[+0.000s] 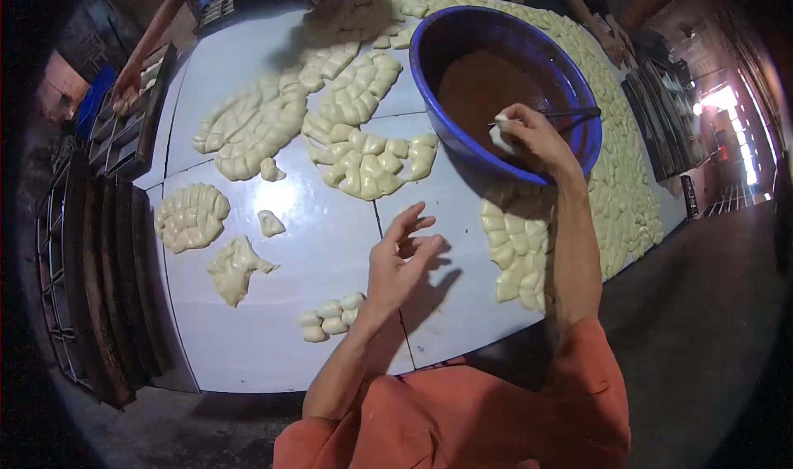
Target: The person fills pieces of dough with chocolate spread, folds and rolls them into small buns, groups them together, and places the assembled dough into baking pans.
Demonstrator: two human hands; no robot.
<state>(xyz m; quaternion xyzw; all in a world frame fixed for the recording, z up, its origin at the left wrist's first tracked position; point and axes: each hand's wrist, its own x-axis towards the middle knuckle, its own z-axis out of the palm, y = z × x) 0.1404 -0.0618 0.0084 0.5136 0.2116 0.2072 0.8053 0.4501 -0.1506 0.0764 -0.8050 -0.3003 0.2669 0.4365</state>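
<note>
"What's hard to see from your end?"

"My view of the pale dough piece is partly blocked by the right hand, whose fingers pinch it firmly over the blue tub. I can't tell whether the brown filling is liquid or paste. A dark blur veils some far dough."

"And the left hand?"

"Loosely curled, fingers parted, gripping nothing, above the smooth white table. Near it I see glossy, bulging dough slabs; the left forearm borders a cluster of rounded lumps."
</note>
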